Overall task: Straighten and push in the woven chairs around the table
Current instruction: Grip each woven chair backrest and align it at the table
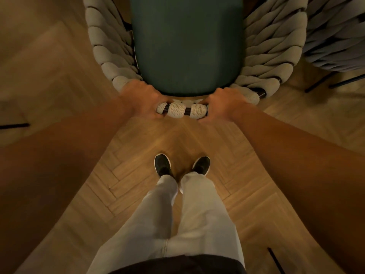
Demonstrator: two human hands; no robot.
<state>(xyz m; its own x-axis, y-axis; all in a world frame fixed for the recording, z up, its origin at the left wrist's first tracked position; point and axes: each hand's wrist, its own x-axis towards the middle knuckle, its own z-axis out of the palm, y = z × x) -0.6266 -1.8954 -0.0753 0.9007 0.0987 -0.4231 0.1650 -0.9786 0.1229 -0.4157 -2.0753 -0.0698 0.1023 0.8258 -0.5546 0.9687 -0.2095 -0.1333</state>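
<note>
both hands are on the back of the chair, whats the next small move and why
Probably a short, even push forward. The left hand and right hand both grip the top rail of the woven chair, either side of its middle. Its green seat looks square ahead, so no twist seems needed. The table itself is out of view.

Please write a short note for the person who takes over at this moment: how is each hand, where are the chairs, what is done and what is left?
Left hand: grips the top rail of the woven chair, left of its middle.
Right hand: grips the same rail, right of the middle.
The chair's green seat points away from you; your feet are just behind it.
A second woven chair stands close on the right.
The table is not in view, so I cannot tell how far in this chair is.
Left: push it in straight, then check the neighbour.
</note>
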